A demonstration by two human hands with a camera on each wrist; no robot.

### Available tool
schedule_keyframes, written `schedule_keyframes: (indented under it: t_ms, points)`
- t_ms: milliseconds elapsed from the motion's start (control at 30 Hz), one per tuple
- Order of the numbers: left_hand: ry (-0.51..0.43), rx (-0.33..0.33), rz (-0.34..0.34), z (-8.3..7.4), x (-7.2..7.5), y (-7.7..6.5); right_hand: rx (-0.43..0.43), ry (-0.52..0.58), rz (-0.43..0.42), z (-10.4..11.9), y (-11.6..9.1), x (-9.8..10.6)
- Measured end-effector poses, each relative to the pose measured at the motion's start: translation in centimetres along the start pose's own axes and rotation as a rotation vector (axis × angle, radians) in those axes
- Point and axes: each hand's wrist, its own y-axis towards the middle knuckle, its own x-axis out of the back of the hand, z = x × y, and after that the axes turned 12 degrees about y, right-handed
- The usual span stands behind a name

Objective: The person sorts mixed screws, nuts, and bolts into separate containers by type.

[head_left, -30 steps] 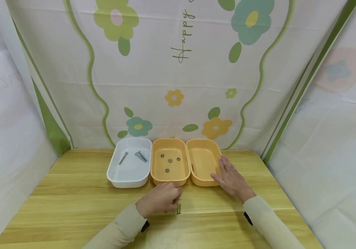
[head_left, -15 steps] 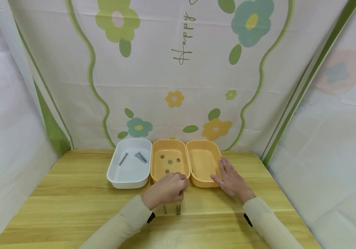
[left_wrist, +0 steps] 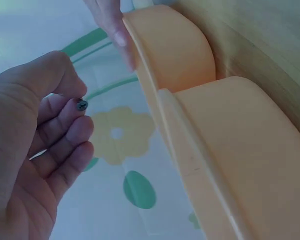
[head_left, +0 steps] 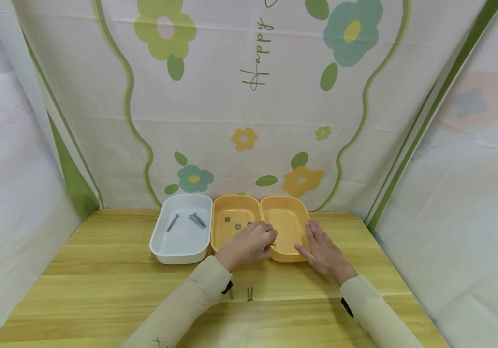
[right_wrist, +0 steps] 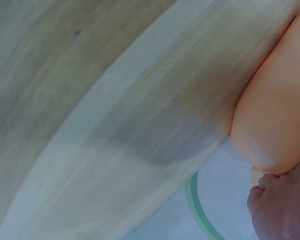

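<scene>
My left hand [head_left: 249, 244] pinches a small dark cross-head screw [left_wrist: 82, 105] between thumb and index finger. In the head view it hovers over the adjoining rims of the middle yellow tray [head_left: 215, 232] and the right yellow tray [head_left: 288, 227], and the screw's end sticks out toward the right one. My right hand [head_left: 325, 251] rests on the right tray's outer side, fingers straight along the rim and thumb over the front corner. Several nuts [head_left: 238, 226] lie in the middle tray, partly hidden by my left hand. On the table, screws [head_left: 250, 294] lie below my left forearm.
A white tray [head_left: 181, 244] holding 3 long bolts [head_left: 197, 221] stands left of the yellow trays, all in one row at the back of the wooden table [head_left: 79, 280]. A flowered cloth [head_left: 240, 106] hangs right behind them, and cloth walls close off both sides.
My left hand has risen from the table with the screw and moved forward and right, over the edge of the right yellow tray. My right hand has stayed in place.
</scene>
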Motion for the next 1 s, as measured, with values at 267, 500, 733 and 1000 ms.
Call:
schedule_keyframes:
  t_ms: [267,500,733,1000]
  points:
    - [-0.029,0.048,-0.024,0.1,-2.0,1.9,0.001,0.003,-0.009,-0.2,0.0,0.0]
    - [-0.011,0.075,-0.042,0.3,-3.7,3.2,-0.002,0.012,0.002,-0.2,0.0,0.0]
    - [0.040,0.089,-0.037,0.3,-4.2,4.6,-0.014,0.021,0.013,0.1,0.0,0.1]
    - [0.072,0.162,0.152,-0.5,-3.7,4.9,-0.014,-0.001,0.018,0.0,0.0,0.0]
